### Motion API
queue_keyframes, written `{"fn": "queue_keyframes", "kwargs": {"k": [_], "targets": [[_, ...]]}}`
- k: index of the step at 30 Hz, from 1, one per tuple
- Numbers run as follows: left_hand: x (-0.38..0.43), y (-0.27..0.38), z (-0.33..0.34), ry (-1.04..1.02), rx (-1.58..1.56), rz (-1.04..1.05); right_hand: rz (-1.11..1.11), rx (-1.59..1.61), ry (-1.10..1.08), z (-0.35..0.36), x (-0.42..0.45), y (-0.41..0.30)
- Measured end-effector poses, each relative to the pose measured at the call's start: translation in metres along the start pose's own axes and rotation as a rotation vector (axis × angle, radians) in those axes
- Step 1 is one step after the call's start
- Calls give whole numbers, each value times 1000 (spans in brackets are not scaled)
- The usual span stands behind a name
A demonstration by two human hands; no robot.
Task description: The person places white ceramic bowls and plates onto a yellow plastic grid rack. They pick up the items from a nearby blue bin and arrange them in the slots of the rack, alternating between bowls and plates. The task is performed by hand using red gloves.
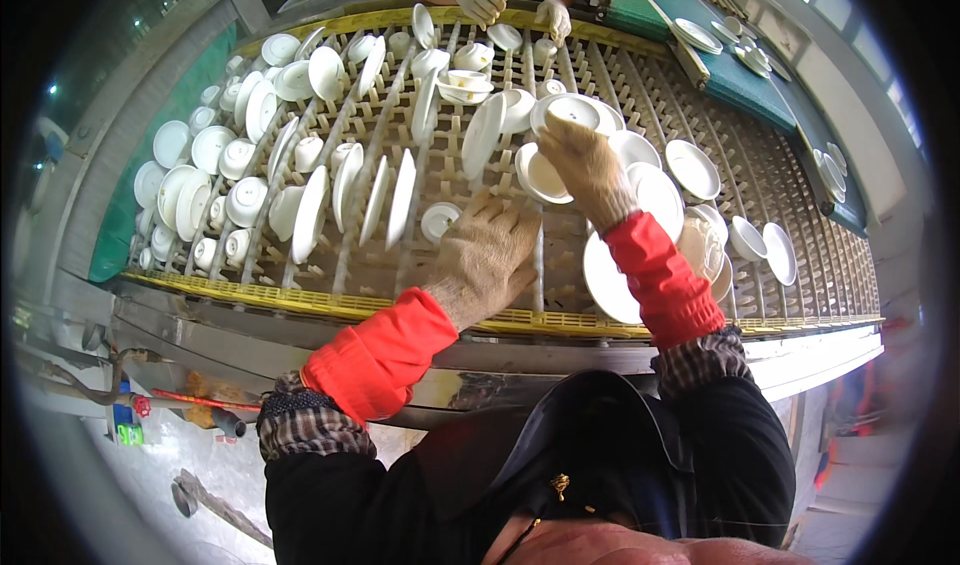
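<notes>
My left hand [484,261], in a tan knit glove, hovers palm down over the peg conveyor belt [562,265] near its front edge. No object shows in it, and its fingers are a little apart. Beside its fingertips lies a small white saucer [435,224]. Farther out, my right hand [589,164], also gloved, has its fingers on the rim of a round white dish [574,109]; its thumb is hidden. That dish rests over a larger white plate [611,115]. Just below, a white bowl [541,175] sits tilted, partly behind my right hand.
White plates [311,216], bowls and cups stand among the pegs on the left. Loose plates [694,169] lie to the right. Across the belt are another person's gloved hands [481,4]. A green side conveyor [750,77] carries dishes. A yellow edge strip [330,302] runs along the front.
</notes>
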State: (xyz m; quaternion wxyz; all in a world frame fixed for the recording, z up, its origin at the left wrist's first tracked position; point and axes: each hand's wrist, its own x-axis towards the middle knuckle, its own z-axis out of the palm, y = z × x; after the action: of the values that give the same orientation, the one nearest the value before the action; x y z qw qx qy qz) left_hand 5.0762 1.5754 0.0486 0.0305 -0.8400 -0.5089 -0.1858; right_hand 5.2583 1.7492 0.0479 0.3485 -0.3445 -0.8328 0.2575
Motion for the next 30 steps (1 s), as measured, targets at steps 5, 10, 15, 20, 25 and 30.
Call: {"fn": "queue_keyframes", "kwargs": {"k": [5, 10, 15, 20, 25, 30], "targets": [[47, -7, 23, 29, 358, 44, -345, -435, -24, -15, -51, 24], [110, -21, 65, -56, 517, -81, -181, -770, -127, -72, -68, 80], [81, -55, 67, -33, 230, -126, 594, -899, -346, -155, -56, 110], [62, -42, 73, 382, -262, -166, 479, -862, -18, -168, -80, 174], [27, -2, -1, 92, -1025, -422, 506, -752, 212, -163, -107, 197], [-10, -29, -17, 117, -768, -377, 390, -519, 229, -156, -99, 172]]}}
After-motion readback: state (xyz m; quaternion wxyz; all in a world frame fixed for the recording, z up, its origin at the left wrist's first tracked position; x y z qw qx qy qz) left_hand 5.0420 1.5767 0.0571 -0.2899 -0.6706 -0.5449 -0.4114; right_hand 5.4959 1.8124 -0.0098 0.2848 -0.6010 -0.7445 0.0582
